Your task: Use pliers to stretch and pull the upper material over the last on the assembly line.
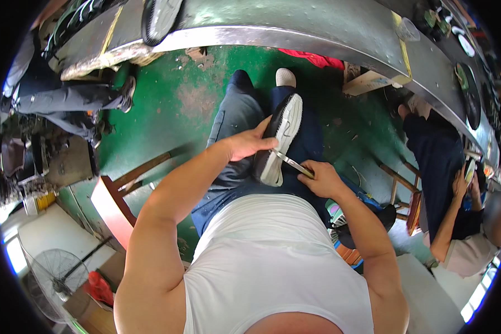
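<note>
A dark shoe with a white sole (289,127) rests over my lap, its sole turned up and to the right. My left hand (248,143) is wrapped around the shoe's left side, with the thumb on the edge of the sole. From the right, my right hand (324,179) grips a slim metal hand tool (293,163) with a tan part near the fingers. The tool's far end meets the sole edge close to my left thumb. Its exact kind is too small to make out.
A metal workbench (295,19) curves across the far side, with another shoe (160,22) on it. A wooden stool (117,206) stands at my left, near a fan (55,273). A seated co-worker (442,167) is at the right; another person's legs (72,100) show at the left.
</note>
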A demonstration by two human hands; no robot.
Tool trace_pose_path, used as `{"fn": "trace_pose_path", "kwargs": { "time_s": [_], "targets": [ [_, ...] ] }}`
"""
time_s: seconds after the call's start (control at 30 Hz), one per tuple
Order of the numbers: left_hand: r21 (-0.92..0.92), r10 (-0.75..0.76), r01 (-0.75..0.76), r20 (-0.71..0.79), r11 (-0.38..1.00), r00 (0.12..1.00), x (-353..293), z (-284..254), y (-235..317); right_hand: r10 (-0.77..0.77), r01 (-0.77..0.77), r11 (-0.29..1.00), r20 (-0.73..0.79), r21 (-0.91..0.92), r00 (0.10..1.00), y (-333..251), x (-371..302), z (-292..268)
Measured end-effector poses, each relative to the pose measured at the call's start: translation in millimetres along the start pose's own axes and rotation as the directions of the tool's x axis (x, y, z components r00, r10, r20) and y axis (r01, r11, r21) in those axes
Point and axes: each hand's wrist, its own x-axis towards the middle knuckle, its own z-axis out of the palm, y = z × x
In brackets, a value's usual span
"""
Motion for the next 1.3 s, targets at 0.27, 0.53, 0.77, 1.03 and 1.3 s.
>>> {"fn": "trace_pose_path", "kwargs": {
  "time_s": [0.27, 0.53, 0.77, 1.03, 1.3],
  "targets": [
    [0.005, 0.131, -0.135, -0.257, 0.991, 0.957, 10, 37, -19, -0.097, 0.025, 0.867, -0.119, -0.497, 0.988, -24, -33, 7],
    [0.031, 0.153, -0.151, -0.319, 0.988, 0.935, 11, 37, -20, -0.207, 0.104, 0.810, -0.115, -0.578, 0.972, -21, -26, 4],
    [-0.057, 0.173, -0.192, -0.245, 0.980, 0.954, 11, 19, -30, -0.316, 0.133, 0.666, -0.116, -0.734, 0.942, -27, -17, 9],
    [-0.009, 0.167, -0.177, -0.290, 0.984, 0.942, 11, 10, -42, -0.190, 0.152, 0.856, -0.027, -0.494, 0.981, -32, -21, 10],
    [0.554, 0.232, -0.019, -0.318, 0.833, 0.919, -20, 40, -67, -0.034, 0.051, 0.920, 0.050, -0.388, 0.998, 3, -30, -1]
  ]
}}
